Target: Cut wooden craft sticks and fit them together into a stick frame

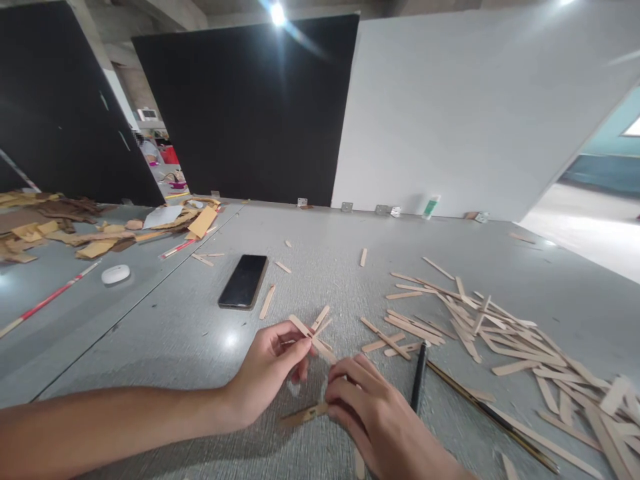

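Note:
My left hand [280,353] pinches several wooden craft sticks [301,326] that cross at the fingertips, some with small dark notches. Close by on the right, my right hand [370,407] is curled, its fingertips near the lower end of one crossed stick. A notched wooden strip [304,415] juts out to the left from its lower fingers, above a shadow on the grey table [190,360]. The right fingertips are partly hidden by the hand itself. A black pen [419,380] lies just beyond my right hand.
Loose craft sticks [515,347] spread in a heap on the right, beside a long dark-and-gold rod [493,415]. A phone [244,282], a white mouse [115,274] and cardboard scraps [95,227] lie to the left. Black [250,113] and white panels [440,113] stand behind, with a glue bottle [431,207].

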### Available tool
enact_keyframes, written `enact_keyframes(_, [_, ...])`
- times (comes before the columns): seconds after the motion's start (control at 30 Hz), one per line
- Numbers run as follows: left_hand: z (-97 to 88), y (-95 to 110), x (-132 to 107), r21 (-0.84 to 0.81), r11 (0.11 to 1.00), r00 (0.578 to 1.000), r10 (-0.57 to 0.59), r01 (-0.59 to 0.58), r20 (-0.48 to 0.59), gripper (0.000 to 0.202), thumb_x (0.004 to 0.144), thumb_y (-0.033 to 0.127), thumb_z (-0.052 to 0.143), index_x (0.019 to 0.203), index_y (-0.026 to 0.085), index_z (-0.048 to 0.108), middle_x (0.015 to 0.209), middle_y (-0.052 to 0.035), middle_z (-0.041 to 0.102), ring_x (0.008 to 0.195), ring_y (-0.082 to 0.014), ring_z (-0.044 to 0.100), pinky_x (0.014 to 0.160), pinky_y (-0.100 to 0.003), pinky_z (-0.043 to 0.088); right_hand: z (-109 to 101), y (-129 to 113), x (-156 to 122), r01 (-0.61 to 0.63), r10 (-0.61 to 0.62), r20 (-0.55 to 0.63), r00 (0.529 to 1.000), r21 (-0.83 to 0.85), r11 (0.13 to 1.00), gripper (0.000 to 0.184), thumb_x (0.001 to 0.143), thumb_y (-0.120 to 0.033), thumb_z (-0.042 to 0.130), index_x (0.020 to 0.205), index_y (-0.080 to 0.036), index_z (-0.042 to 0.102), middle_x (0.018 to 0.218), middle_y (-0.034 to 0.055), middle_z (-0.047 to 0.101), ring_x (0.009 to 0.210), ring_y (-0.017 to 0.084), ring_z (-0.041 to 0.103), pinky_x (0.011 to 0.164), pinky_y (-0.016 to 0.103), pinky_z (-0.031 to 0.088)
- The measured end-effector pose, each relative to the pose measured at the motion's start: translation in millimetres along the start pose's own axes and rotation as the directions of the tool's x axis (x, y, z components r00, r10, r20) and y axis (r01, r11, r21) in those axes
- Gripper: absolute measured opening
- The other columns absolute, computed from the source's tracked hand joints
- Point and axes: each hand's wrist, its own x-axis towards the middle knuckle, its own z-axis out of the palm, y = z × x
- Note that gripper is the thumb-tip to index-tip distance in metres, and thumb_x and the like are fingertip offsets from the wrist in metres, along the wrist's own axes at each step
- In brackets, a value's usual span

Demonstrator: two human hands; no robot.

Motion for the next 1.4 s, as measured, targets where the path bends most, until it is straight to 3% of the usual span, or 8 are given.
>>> enact_keyframes(0.2, [-0.8, -1.2, 1.2, 0.031, 1.0, 1.0, -0.001, 0.001, 0.017, 0.031, 0.099, 0.044, 0.064, 0.086, 0.016, 0.065, 0.057, 0.0066, 0.046, 0.053, -0.0097, 0.04, 0.053, -0.022, 0.032, -16.0, -4.0, -1.8, 0.064, -0.067, 0.068, 0.995, 0.042, 0.997, 0.024, 0.098, -0.004, 0.049, 0.087, -0.023, 0.059, 0.086, 0.0023, 0.065, 0.074, 0.018, 0.057, 0.066, 0.031, 0.048])
enact_keyframes(0.27, [-0.2, 0.2, 0.0, 0.039, 0.999, 0.999, 0.013, -0.014, 0.031, 0.033, 0.1, 0.046, 0.062, 0.087, 0.015, 0.065, 0.059, 0.0062, 0.047, 0.053, -0.0096, 0.041, 0.053, -0.022, 0.032, -19.1, -1.4, -2.2, 0.008, 0.009, -0.101, 0.995, 0.163, 0.987, 0.02, 0.1, -0.011, 0.051, 0.088, -0.024, 0.06, 0.084, 0.0012, 0.065, 0.072, 0.017, 0.059, 0.066, 0.028, 0.049])
enact_keyframes(0.33, [0.9, 2.4, -2.8, 0.045, 0.999, 0.997, 0.022, -0.026, 0.073, 0.034, 0.102, 0.046, 0.06, 0.09, 0.015, 0.066, 0.064, 0.0047, 0.05, 0.054, -0.0094, 0.043, 0.052, -0.023, 0.034, -18.5, 4.3, -1.0, -0.071, 0.17, -0.316, 0.934, 0.302, 0.951, 0.014, 0.101, -0.017, 0.055, 0.092, -0.025, 0.063, 0.078, -0.0009, 0.065, 0.068, 0.015, 0.062, 0.064, 0.026, 0.051])
enact_keyframes(0.4, [2.3, 4.9, -6.7, 0.052, 0.998, 0.99, 0.026, -0.033, 0.139, 0.034, 0.103, 0.046, 0.058, 0.089, 0.015, 0.065, 0.071, 0.002, 0.055, 0.054, -0.0091, 0.047, 0.053, -0.023, 0.036, -15.4, 10.6, 1.4, -0.122, 0.295, -0.409, 0.864, 0.398, 0.909, 0.01, 0.103, -0.023, 0.057, 0.096, -0.026, 0.064, 0.074, -0.0023, 0.068, 0.062, 0.014, 0.064, 0.061, 0.025, 0.053])
enact_keyframes(0.57, [4.0, 7.7, -15.0, 0.068, 0.997, 0.96, 0.019, -0.04, 0.281, 0.035, 0.105, 0.046, 0.055, 0.09, 0.016, 0.063, 0.073, 0.0001, 0.059, 0.052, -0.0078, 0.049, 0.05, -0.022, 0.037, -7.8, 13.5, 3.9, -0.152, 0.364, -0.361, 0.859, 0.498, 0.854, 0.015, 0.102, -0.034, 0.062, 0.09, -0.025, 0.063, 0.085, 0.0015, 0.078, 0.062, 0.014, 0.072, 0.059, 0.024, 0.06])
enact_keyframes(0.87, [0.6, 5.2, -19.4, 0.131, 0.981, 0.92, 0.081, -0.141, 0.384, 0.034, 0.107, 0.042, 0.052, 0.09, 0.015, 0.064, 0.066, 0.001, 0.056, 0.049, -0.0075, 0.048, 0.047, -0.02, 0.037, -1.1, 7.5, -5.9, -0.178, 0.35, -0.239, 0.906, 0.535, 0.826, 0.009, 0.097, -0.033, 0.07, 0.091, -0.027, 0.072, 0.072, -0.0025, 0.075, 0.061, 0.013, 0.071, 0.058, 0.019, 0.056])
enact_keyframes(1.1, [-1.5, 4.1, -18.4, 0.161, 0.967, 0.916, 0.123, -0.197, 0.381, 0.036, 0.108, 0.041, 0.049, 0.085, 0.015, 0.06, 0.059, 0.0037, 0.051, 0.048, -0.0071, 0.046, 0.048, -0.02, 0.034, -1.0, 6.2, -7.7, -0.164, 0.283, -0.244, 0.928, 0.415, 0.895, 0.011, 0.094, -0.022, 0.066, 0.088, -0.027, 0.073, 0.067, -0.0046, 0.075, 0.059, 0.011, 0.069, 0.057, 0.015, 0.053])
enact_keyframes(1.4, [1.1, 4.4, -19.1, 0.106, 0.984, 0.926, 0.095, -0.142, 0.364, 0.021, 0.108, 0.04, 0.049, 0.103, 0.02, 0.049, 0.064, 0.0075, 0.05, 0.051, -0.0075, 0.045, 0.051, -0.019, 0.037, 0.4, 11.0, -9.1, -0.181, 0.286, -0.205, 0.936, 0.415, 0.892, 0.014, 0.098, -0.035, 0.067, 0.09, -0.026, 0.073, 0.071, -0.0024, 0.075, 0.061, 0.012, 0.068, 0.057, 0.017, 0.052])
